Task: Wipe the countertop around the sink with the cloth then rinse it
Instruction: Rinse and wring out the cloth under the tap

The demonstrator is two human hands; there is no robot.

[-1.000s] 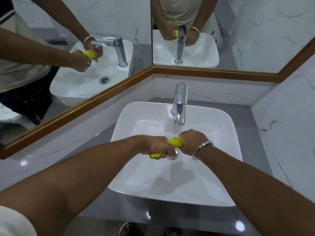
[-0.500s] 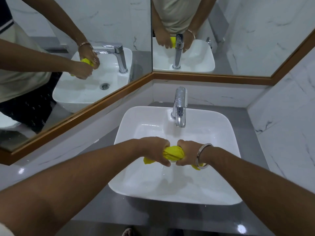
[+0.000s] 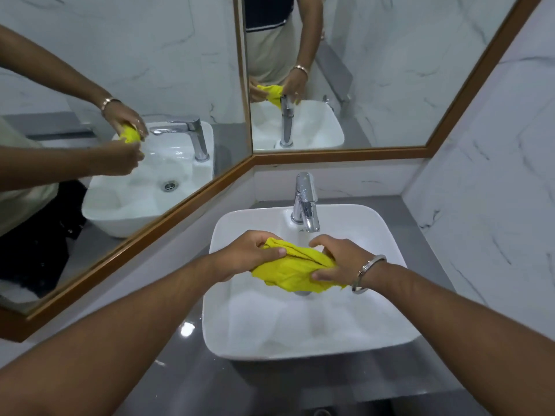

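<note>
The cloth (image 3: 295,271) is held bunched over the sink (image 3: 387,235) below the tap (image 3: 306,202), gripped by left hand (image 3: 252,253) and right hand (image 3: 339,261) fingers, likely so drips fall inside.

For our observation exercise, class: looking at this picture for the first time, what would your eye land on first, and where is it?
The bright yellow cloth stands out first, bunched between the left hand and the right hand above the middle of the white sink. Next come the chrome tap at the basin's back edge, and the wood-framed mirrors behind, which repeat the scene.
</note>
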